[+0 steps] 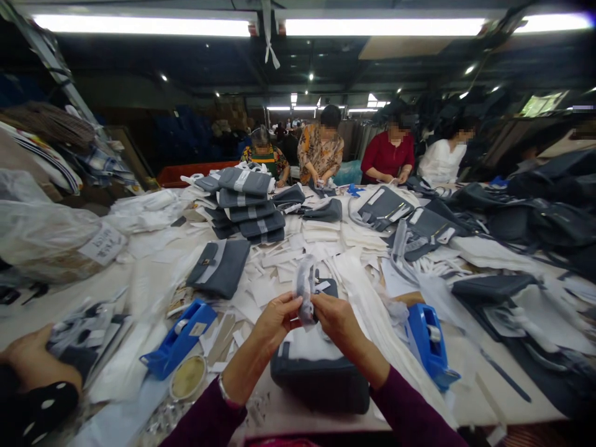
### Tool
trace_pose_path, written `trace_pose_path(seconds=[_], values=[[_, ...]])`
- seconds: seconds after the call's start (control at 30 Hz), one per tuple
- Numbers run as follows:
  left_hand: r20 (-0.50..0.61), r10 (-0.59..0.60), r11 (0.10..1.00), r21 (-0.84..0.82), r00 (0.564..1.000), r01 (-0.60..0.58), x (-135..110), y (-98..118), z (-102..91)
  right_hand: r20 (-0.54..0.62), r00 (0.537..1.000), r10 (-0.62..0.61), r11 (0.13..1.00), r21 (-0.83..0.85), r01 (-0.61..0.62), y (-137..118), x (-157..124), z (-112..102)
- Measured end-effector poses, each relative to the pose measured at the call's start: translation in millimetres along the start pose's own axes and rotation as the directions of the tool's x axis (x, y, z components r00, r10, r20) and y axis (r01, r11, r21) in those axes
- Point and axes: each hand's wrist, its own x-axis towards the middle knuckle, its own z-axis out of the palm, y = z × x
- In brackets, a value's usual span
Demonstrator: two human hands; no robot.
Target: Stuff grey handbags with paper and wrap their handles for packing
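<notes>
Both of my hands meet above a dark blue-grey bag (321,385) at the front of the table. Between them stands a strip wrapped in clear plastic (305,288), perhaps a strap. My left hand (278,316) pinches its left side with thumb and fingers. At its right side, my right hand (338,316) grips with the fingers closed. White sheet material lies on top of the bag below my hands. A blue tape dispenser (179,338) is to the left of my forearms, and another blue tape dispenser (426,344) to the right.
Stacked dark bags (251,214) rise at the back left, near a single buckled bag (218,267). More bags (382,208) lie at the back right. White paper and padding cover much of the table. A co-worker's hand (40,360) is at far left; several people work opposite.
</notes>
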Motion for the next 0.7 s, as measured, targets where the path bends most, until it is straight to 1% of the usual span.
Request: trace_pose_path(seconds=[0.03, 0.07, 0.1, 0.13, 0.17, 0.2, 0.23, 0.3, 0.33, 0.37, 0.4, 0.43, 0.5, 0.57, 0.63, 0.67, 0.7], values=[[0.003, 0.022, 1.0, 0.004, 1.0, -0.022, 0, -2, 1.7, -0.03, 1.0, 0.007, 0.999, 0.045, -0.006, -1, 0, -1], [-0.004, 0.059, 0.998, 0.002, 0.998, -0.059, 1, -4, 3.8, -0.083, 0.996, 0.039, 0.994, 0.102, -0.03, -2, -1, -3], [-0.02, 0.106, 0.994, 0.0, 0.994, -0.106, 2, -7, 6.3, -0.156, 0.983, 0.096, 0.984, 0.163, -0.07, -3, -3, -4], [-0.044, 0.161, 0.987, 0.005, 0.986, -0.161, 3, -11, 9.0, -0.231, 0.957, 0.173, 0.968, 0.221, -0.122, -4, -4, -4], [-0.069, 0.215, 0.977, 0.019, 0.974, -0.214, 5, -16, 11.8, -0.278, 0.926, 0.256, 0.944, 0.277, -0.178, -5, -6, -4], [-0.092, 0.263, 0.965, 0.043, 0.96, -0.26, 6, -21, 14.7, -0.283, 0.9, 0.333, 0.914, 0.331, -0.234, -5, -8, -3], [-0.109, 0.304, 0.952, 0.073, 0.946, -0.297, 8, -26, 17.6, -0.246, 0.884, 0.398, 0.876, 0.389, -0.287, -6, -10, -1], [-0.122, 0.356, 0.932, 0.12, 0.926, -0.342, 11, -37, 22.6, -0.112, 0.867, 0.486, 0.774, 0.516, -0.367, -5, -12, 4], [-0.121, 0.365, 0.928, 0.125, 0.923, -0.35, 12, -41, 24.7, -0.069, 0.855, 0.514, 0.718, 0.579, -0.385, -4, -12, 8], [-0.117, 0.364, 0.929, 0.119, 0.924, -0.351, 12, -43, 26.3, -0.061, 0.842, 0.536, 0.672, 0.634, -0.382, -3, -12, 11], [-0.109, 0.358, 0.932, 0.109, 0.927, -0.346, 12, -44, 27.5, -0.084, 0.828, 0.554, 0.645, 0.672, -0.364, -2, -12, 14], [-0.099, 0.346, 0.936, 0.103, 0.933, -0.336, 12, -43, 28.3, -0.116, 0.821, 0.56, 0.643, 0.686, -0.341, -1, -11, 15], [-0.094, 0.318, 0.946, 0.1, 0.943, -0.309, 12, -37, 28.7, -0.16, 0.835, 0.526, 0.696, 0.646, -0.315, -1, -10, 16], [-0.067, 0.257, 0.965, 0.078, 0.964, -0.252, 13, -28, 27.7, -0.19, 0.877, 0.441, 0.786, 0.554, -0.275, -1, -11, 15], [0.013, 0.153, 0.988, -0.014, 0.988, -0.153, 17, -19, 25.3, -0.234, 0.933, 0.273, 0.9, 0.404, -0.163, 2, -14, 15], [0.066, 0.102, 0.993, -0.07, 0.993, -0.097, 20, -17, 23.6, -0.261, 0.952, 0.161, 0.952, 0.294, -0.081, 5, -15, 16], [0.112, 0.061, 0.992, -0.117, 0.992, -0.048, 23, -15, 21.6, -0.28, 0.959, 0.043, 0.987, 0.16, 0.003, 9, -17, 17]])
